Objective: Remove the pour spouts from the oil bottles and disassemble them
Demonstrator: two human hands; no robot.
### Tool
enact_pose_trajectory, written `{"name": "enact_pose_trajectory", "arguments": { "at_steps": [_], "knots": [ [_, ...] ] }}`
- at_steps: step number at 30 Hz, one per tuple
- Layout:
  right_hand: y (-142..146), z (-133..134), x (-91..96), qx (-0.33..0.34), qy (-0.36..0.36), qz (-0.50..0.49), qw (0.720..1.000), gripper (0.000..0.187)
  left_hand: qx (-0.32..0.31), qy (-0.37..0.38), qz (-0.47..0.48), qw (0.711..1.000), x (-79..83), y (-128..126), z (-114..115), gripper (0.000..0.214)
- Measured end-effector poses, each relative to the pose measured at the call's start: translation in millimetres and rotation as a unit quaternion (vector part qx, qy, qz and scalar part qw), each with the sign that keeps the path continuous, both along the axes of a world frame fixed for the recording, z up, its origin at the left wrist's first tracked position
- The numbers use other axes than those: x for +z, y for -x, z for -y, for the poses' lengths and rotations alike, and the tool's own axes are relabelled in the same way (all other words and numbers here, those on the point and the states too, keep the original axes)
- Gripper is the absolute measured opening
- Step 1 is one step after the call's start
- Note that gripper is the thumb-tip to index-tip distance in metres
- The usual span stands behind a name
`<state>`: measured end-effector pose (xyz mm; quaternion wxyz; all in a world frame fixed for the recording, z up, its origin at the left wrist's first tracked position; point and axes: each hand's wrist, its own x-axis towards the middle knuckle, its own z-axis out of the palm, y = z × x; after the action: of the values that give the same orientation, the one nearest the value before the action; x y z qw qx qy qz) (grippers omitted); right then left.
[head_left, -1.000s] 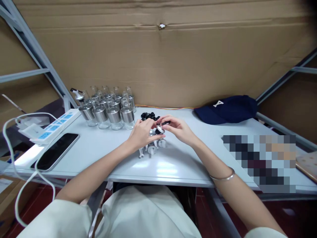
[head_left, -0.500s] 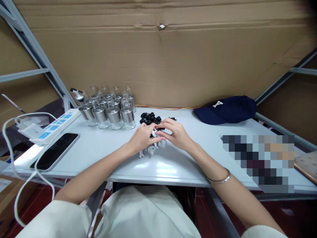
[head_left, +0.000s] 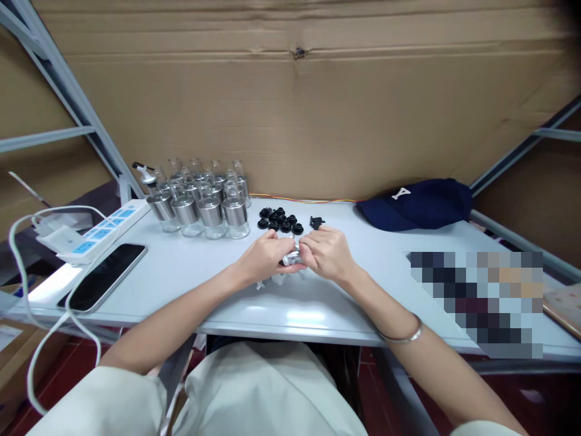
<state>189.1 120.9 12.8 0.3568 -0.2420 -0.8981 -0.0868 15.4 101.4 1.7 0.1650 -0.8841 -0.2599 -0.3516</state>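
Over the surface (head_left: 381, 257), the left hand (head_left: 267, 254) and right hand (head_left: 328, 251) grip one small silvery fitting (head_left: 291, 258), which could slip if their pinch loosens.

Two hands (head_left: 327, 254) meet at one silver-and-white piece (head_left: 292, 258). The tabletop (head_left: 376, 266) carries four front-row glass bottles (head_left: 235, 212), others behind too overlapped to count, at least eight black stoppers (head_left: 285, 226), one cap (head_left: 422, 206), one black-screened phone (head_left: 106, 275), one power strip (head_left: 106, 230).
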Motion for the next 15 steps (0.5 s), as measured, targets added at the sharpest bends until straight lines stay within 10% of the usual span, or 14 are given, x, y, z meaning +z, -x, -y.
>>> {"name": "enact_pose_trajectory", "arguments": {
  "at_steps": [7, 15],
  "knots": [
    [-6.1, -3.5, 9.5, -0.049, 0.179, -0.215, 0.959, 0.039, 0.027, -0.002, -0.010, 1.000, 0.1, 5.4, -3.3, 0.045],
    [-51.9, -69.2, -2.1, -0.213, 0.296, -0.269, 0.892, 0.015, 0.085, 0.045, 0.042, 0.994, 2.5, 18.8, -9.8, 0.042]
  ]
}}
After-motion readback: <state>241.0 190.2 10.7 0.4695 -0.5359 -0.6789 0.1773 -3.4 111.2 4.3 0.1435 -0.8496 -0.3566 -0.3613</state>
